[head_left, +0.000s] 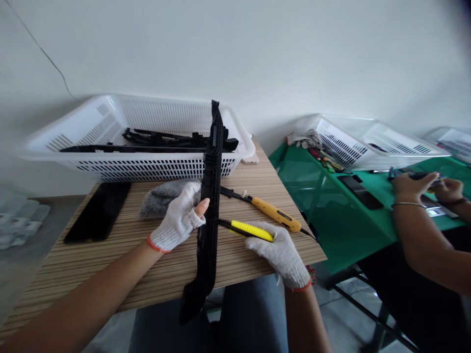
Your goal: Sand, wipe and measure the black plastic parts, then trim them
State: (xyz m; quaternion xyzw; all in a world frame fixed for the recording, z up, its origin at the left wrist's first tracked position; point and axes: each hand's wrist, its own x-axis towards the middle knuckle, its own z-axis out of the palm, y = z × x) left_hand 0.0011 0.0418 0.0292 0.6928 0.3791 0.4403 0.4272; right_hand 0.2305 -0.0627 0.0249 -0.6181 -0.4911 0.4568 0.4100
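Observation:
A long black plastic trim part [211, 196] stands up slantwise in front of me, its lower end hanging past the table edge. My left hand [180, 215], in a white glove with its thumb tip bare, is closed on its left side. In my gloved right hand [281, 250] is a yellow ribbed-handled tool [253, 230]; its slim dark end meets the part's right side, and its exact kind is unclear. Just beyond, a yellow corded tool like a soldering iron [275, 214] lies on the table. A grey fuzzy cloth [162, 198] rests behind my left hand.
A white basket [165, 166] with several black plastic parts stands at the back of the wooden table [154, 274]. A dark phone [98, 211] lies at left. On the right, a co-worker's hands [414, 189] handle something over a green table [331, 215] with another white basket [364, 149].

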